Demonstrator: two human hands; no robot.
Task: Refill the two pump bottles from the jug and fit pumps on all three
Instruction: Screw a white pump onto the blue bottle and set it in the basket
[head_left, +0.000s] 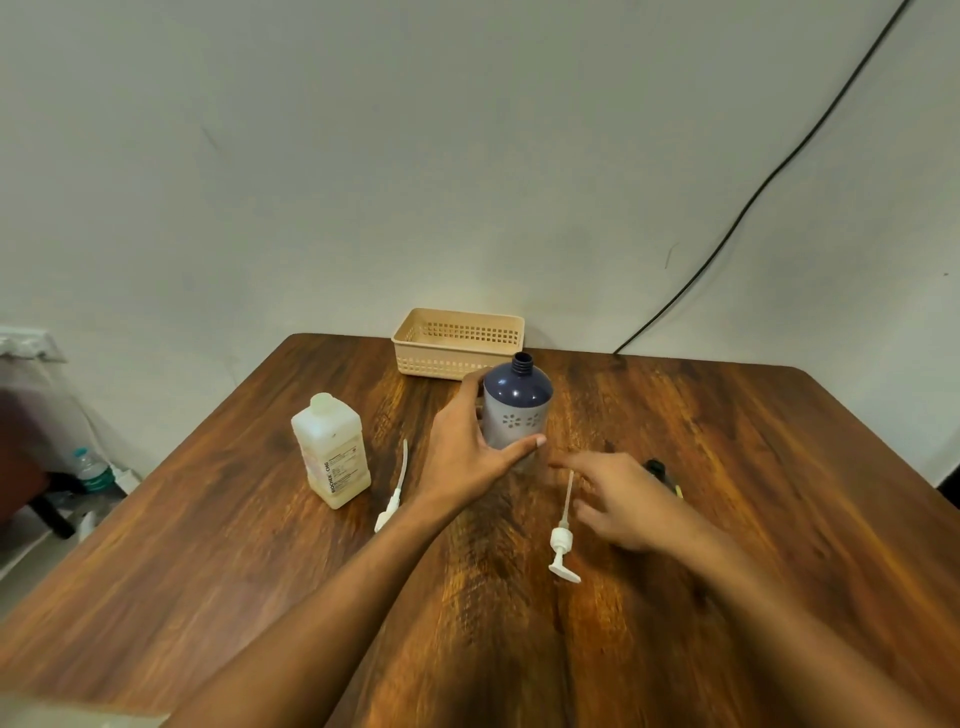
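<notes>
1. Gripping the dark blue bottle (517, 410) round its lower body, the left hand (467, 457) lays its thumb across the near side and curls its fingers round the far left side. The bottle stands upright with its neck open, mid-table, just in front of the basket (457, 345).
2. The right hand (618, 501) hovers low with its fingers loosely spread, the fingertips by the tube of a white pump (561, 543) lying on the wood. I cannot tell whether they touch it.
3. A second white pump (392, 501) lies just left of the left wrist.
4. A white square bottle (332, 452) stands upright on the left. Its label reads "BIOCHEK CHG", and the smaller print is illegible.
5. A dark object (657, 470) lies mostly hidden behind the right hand.
6. The wooden table (208, 545) meets a pale wall (363, 156), and the beige basket sits at its far edge. A black cable (753, 197) runs down the wall at right, and a water bottle (91, 470) stands on the floor at left.
</notes>
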